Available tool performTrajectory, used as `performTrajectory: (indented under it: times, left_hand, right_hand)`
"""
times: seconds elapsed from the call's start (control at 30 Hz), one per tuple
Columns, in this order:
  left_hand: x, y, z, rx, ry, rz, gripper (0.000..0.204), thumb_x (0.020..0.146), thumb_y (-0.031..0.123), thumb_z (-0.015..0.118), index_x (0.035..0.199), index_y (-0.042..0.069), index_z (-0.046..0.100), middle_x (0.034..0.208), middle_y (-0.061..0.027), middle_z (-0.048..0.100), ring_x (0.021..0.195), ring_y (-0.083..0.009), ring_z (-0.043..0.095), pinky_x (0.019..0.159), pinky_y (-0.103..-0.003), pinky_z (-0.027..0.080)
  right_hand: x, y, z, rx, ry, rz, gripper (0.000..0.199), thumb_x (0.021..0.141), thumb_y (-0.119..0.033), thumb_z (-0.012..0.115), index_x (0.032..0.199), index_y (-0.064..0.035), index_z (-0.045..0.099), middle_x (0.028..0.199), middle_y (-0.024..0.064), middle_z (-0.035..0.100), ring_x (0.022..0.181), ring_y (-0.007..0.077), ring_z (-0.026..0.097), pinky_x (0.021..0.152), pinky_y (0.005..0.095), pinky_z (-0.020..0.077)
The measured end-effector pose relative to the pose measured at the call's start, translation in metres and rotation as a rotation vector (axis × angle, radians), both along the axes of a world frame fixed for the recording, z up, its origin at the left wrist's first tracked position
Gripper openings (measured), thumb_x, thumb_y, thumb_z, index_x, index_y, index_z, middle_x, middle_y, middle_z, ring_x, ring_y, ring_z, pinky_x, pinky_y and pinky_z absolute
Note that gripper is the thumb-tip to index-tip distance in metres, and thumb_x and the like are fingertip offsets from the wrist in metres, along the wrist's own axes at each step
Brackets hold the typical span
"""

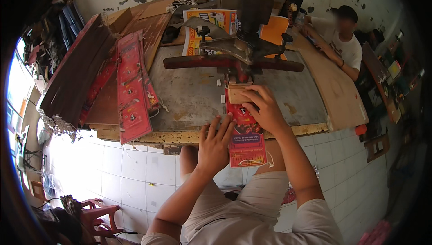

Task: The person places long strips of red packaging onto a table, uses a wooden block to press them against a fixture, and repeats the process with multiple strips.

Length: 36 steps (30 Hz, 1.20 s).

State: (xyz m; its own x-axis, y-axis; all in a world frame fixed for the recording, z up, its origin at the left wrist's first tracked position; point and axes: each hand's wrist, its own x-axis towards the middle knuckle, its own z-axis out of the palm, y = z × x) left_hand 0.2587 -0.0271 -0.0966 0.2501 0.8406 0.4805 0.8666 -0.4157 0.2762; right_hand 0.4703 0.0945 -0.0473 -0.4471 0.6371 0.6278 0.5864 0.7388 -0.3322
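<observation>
Hands pressing red card strip under hand press

Left hand (215,144) flat, fingers spread, on glossy red printed strip (245,139) at 6 o'clock, lower end overhanging worn metal-topped bench (189,94). Right hand (265,110) gripping wooden block (238,93), partly hidden; strip's top covered. Rusty iron press (238,56) at 12.

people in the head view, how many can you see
2: the person wearing the camera, whose left hand and right hand rest on a red card stack, and a seated co-worker at upper right.

Red printed card stack (245,132) overhanging table edge
</observation>
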Motion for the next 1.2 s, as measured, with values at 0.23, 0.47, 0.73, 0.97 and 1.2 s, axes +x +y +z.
performTrajectory:
  times: [0.23, 0.47, 0.73, 0.97, 1.2]
  left_hand:
    - [0.000, 0.000, 0.002, -0.011, 0.016, -0.001, 0.068, 0.092, 0.010, 0.066, 0.159, 0.009, 0.056, 0.172, -0.0062, 0.051, 0.155, -0.0337, 0.047, 0.124, -0.056, 0.035]
    - [-0.001, 0.000, 0.003, -0.014, 0.017, 0.004, 0.067, 0.093, 0.011, 0.066, 0.159, 0.010, 0.057, 0.172, -0.0057, 0.051, 0.155, -0.0324, 0.048, 0.124, -0.055, 0.035]
    - [-0.003, 0.000, 0.001, -0.017, 0.041, 0.008, 0.070, 0.091, 0.013, 0.070, 0.160, 0.012, 0.056, 0.172, -0.0057, 0.051, 0.155, -0.0328, 0.048, 0.124, -0.056, 0.036]
    - [-0.054, 0.021, 0.042, -0.205, -0.250, -0.313, 0.064, 0.093, 0.017, 0.074, 0.154, 0.007, 0.061, 0.164, -0.0120, 0.059, 0.151, -0.0371, 0.052, 0.122, -0.055, 0.042]
    - [-0.049, 0.124, 0.034, -0.046, -0.083, -0.074, 0.053, 0.101, 0.023, 0.064, 0.152, 0.007, 0.063, 0.159, -0.0200, 0.060, 0.153, -0.0409, 0.050, 0.125, -0.056, 0.040]
  right_hand:
    - [0.000, 0.005, -0.003, -0.038, 0.032, 0.002, 0.038, 0.092, -0.007, 0.084, 0.129, -0.0060, 0.075, 0.132, 0.0090, 0.067, 0.125, 0.0338, 0.064, 0.106, 0.0468, 0.0555]
    - [-0.004, 0.004, -0.002, -0.047, 0.037, -0.014, 0.036, 0.094, -0.008, 0.082, 0.129, -0.0061, 0.074, 0.133, 0.0088, 0.067, 0.124, 0.0340, 0.065, 0.105, 0.0471, 0.0561]
    - [-0.006, 0.000, -0.002, -0.033, 0.026, -0.039, 0.036, 0.095, -0.010, 0.082, 0.129, -0.0059, 0.074, 0.134, 0.0100, 0.067, 0.123, 0.0349, 0.065, 0.105, 0.0474, 0.0561]
    - [-0.003, -0.001, -0.001, 0.014, -0.019, -0.057, 0.035, 0.095, -0.011, 0.082, 0.129, -0.0052, 0.073, 0.134, 0.0100, 0.066, 0.122, 0.0351, 0.065, 0.104, 0.0479, 0.0557]
    - [-0.003, 0.001, -0.003, 0.024, -0.012, -0.046, 0.034, 0.096, -0.011, 0.082, 0.128, -0.0049, 0.073, 0.133, 0.0100, 0.066, 0.123, 0.0353, 0.064, 0.104, 0.0482, 0.0559]
